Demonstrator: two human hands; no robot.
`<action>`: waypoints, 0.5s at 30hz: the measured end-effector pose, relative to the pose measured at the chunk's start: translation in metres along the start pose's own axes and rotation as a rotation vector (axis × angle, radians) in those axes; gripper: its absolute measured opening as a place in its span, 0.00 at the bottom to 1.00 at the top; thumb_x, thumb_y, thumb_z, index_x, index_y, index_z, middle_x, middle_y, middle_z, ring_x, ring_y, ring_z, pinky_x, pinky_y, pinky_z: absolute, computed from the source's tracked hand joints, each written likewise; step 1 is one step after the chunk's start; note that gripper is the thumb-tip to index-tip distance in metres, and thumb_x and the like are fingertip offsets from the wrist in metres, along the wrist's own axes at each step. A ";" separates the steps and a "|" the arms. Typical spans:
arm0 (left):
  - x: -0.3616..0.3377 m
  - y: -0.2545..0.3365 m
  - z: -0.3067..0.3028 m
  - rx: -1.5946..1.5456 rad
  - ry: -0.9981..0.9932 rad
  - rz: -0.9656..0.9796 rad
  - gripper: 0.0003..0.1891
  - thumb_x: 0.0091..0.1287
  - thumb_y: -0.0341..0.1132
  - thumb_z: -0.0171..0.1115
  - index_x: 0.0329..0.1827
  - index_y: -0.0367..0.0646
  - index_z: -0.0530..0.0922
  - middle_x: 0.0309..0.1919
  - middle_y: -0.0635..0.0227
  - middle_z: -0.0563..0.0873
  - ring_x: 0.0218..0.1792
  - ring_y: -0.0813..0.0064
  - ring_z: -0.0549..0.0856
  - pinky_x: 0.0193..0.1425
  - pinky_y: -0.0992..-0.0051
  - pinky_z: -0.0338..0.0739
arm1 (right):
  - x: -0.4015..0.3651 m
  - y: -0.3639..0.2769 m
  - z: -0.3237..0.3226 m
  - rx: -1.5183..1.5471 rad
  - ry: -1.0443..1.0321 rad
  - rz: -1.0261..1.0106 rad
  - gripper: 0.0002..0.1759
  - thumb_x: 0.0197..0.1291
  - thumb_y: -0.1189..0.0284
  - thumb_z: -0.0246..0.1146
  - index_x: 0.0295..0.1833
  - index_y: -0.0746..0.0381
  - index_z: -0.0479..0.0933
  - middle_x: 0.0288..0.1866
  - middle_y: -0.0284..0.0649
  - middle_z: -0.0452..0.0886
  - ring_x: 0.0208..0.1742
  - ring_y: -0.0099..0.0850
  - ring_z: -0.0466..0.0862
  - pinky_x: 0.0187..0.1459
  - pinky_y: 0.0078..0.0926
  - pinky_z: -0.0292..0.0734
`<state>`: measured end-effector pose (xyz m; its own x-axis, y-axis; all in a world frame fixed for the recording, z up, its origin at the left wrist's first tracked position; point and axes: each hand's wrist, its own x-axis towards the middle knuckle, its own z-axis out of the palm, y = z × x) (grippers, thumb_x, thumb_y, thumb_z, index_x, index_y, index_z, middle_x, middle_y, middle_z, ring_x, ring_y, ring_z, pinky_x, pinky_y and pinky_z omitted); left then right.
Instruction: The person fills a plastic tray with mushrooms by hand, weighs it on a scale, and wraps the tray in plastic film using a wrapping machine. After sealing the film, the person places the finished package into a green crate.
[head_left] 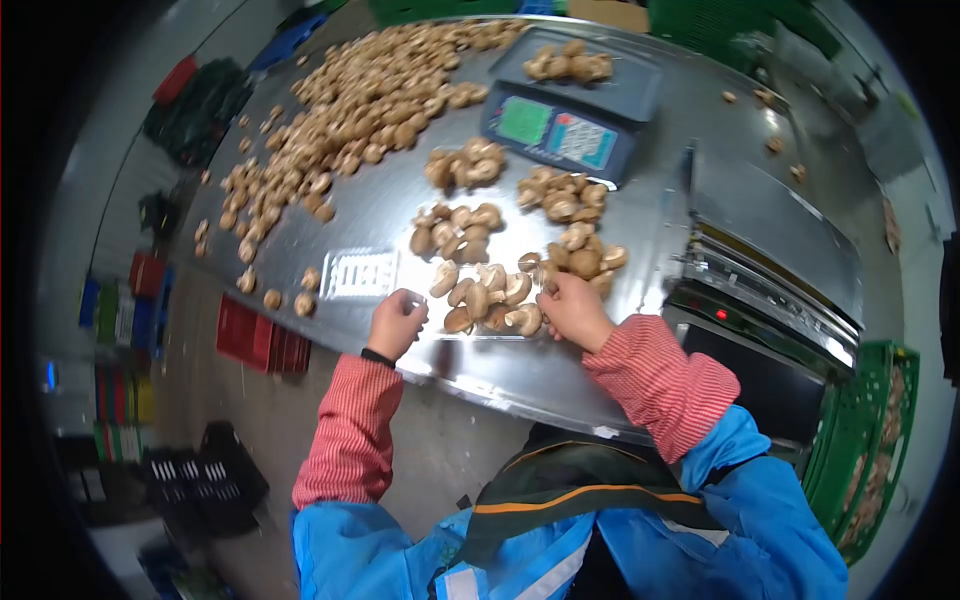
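Note:
In front of me a clear plastic tray point(487, 337) holds several brown mushrooms point(478, 302), some with pale stems up. My right hand point(576, 312) is at the tray's right end, its fingers closed on the rim beside a mushroom. Left of the tray, my left hand point(398, 322) hangs with fingers loosely bent, thumb and forefinger apart and nothing seen between them. An empty clear tray point(360, 275) lies just beyond that hand. Further groups of mushrooms point(457, 232) sit behind the tray in front of me.
A large heap of mushrooms point(370, 95) spreads over the metal table point(480, 378). At the back stands a scale point(560, 130) with mushrooms on it. A wrapping machine point(765, 290) with a red light is on the right. Below the left edge is a red crate point(262, 335); green crates point(870, 450) stand right.

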<state>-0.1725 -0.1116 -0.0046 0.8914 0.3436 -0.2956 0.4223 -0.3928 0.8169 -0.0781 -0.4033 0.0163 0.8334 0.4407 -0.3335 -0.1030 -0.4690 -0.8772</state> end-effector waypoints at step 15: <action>0.062 0.344 0.336 -0.099 -0.485 0.354 0.07 0.63 0.29 0.64 0.38 0.36 0.75 0.23 0.70 0.81 0.19 0.82 0.78 0.20 0.82 0.73 | -0.102 0.105 -0.425 -0.094 0.567 -0.034 0.10 0.57 0.71 0.62 0.37 0.70 0.77 0.25 0.41 0.80 0.23 0.25 0.80 0.24 0.23 0.74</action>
<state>0.0832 -0.5123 0.0920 0.9581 -0.2305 -0.1702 0.0897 -0.3228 0.9422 0.0567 -0.8230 0.1054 0.9989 -0.0108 -0.0452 -0.0439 -0.5392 -0.8410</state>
